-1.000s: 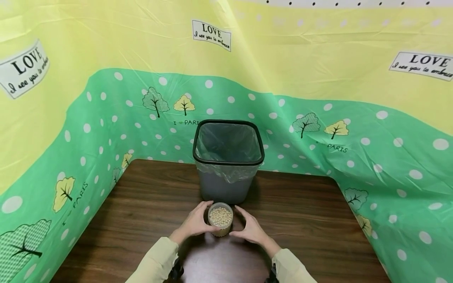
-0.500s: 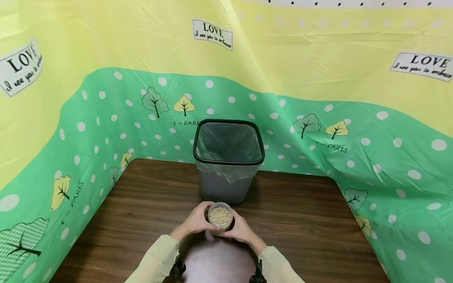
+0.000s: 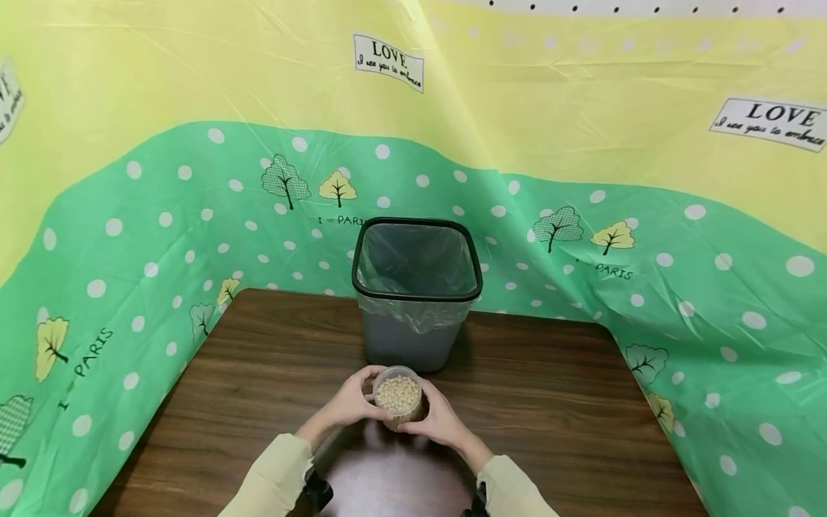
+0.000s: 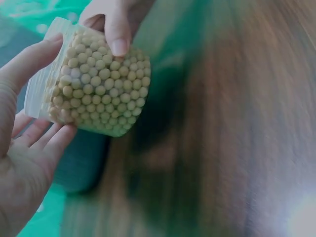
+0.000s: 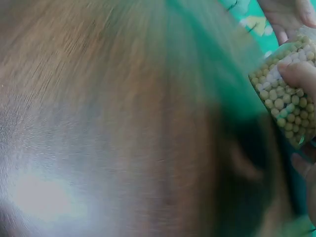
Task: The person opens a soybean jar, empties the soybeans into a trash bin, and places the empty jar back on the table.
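A clear round plastic jar (image 3: 398, 399) full of small, pale, dried soybeans (image 4: 101, 91) is between both hands, just in front of the bin. My left hand (image 3: 353, 399) holds the jar from the left, its thumb at the translucent top band (image 4: 40, 81) and its fingers against the opposite side. From the right, my right hand (image 3: 443, 419) grips the jar lower down, thumb over the beans' wall in the right wrist view. The jar's shadow shows on the wood away from its base in the left wrist view. Parts of its side are hidden by the fingers.
A grey bin (image 3: 413, 337) with a black rim and clear liner bag stands behind the jar. Dark wood-grain table (image 3: 555, 402) lies under everything. A green and yellow printed curtain (image 3: 213, 187) encloses the back and sides.
My right hand has moved in from the right and taken hold of the jar. The jar has since shifted slightly left and looks lifted, with both hands moving along with it.
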`<state>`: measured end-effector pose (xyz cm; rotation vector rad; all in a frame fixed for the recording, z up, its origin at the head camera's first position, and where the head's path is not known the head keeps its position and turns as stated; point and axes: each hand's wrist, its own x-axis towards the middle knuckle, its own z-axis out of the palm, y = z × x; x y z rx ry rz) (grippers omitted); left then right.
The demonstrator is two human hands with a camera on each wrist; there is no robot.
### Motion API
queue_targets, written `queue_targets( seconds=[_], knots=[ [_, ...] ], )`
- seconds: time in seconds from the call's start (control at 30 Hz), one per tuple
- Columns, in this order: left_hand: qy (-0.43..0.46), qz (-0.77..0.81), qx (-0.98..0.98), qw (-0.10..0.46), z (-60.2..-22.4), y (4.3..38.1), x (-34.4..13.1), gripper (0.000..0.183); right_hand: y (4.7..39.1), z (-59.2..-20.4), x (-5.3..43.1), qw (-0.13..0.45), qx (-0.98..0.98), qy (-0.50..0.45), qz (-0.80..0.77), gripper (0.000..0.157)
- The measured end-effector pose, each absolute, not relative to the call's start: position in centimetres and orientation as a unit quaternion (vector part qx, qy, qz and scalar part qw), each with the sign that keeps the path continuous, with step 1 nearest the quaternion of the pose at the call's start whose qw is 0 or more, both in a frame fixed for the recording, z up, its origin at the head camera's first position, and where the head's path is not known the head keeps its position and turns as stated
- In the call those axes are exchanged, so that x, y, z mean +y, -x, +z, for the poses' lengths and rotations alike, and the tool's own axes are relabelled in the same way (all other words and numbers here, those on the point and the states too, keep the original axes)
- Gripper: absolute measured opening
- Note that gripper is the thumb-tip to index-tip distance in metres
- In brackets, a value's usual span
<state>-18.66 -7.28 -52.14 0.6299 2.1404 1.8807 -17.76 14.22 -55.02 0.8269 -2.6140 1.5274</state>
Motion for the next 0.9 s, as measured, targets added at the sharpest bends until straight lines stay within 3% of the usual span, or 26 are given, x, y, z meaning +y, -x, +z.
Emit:
queue_targets(
  seconds=[0.3, 0.53, 0.9],
  knots=[
    [-0.287, 0.693, 0.651, 0.12, -47.5, 18.4, -8.2, 0.076, 17.4, -48.9, 14.7, 0.053, -0.821, -0.317, 0.472, 0.081],
    [-0.311, 0.714, 0.613, 0.132, -46.4, 18.5, -8.4, 0.079, 16.0, -43.4, 14.0, 0.066, -0.805, -0.356, 0.47, 0.073],
    [-0.313, 0.707, 0.621, 0.126, -45.9, 18.6, -8.3, 0.079, 16.2, -42.4, 14.1, 0.063, -0.81, -0.356, 0.462, 0.075]
  ],
)
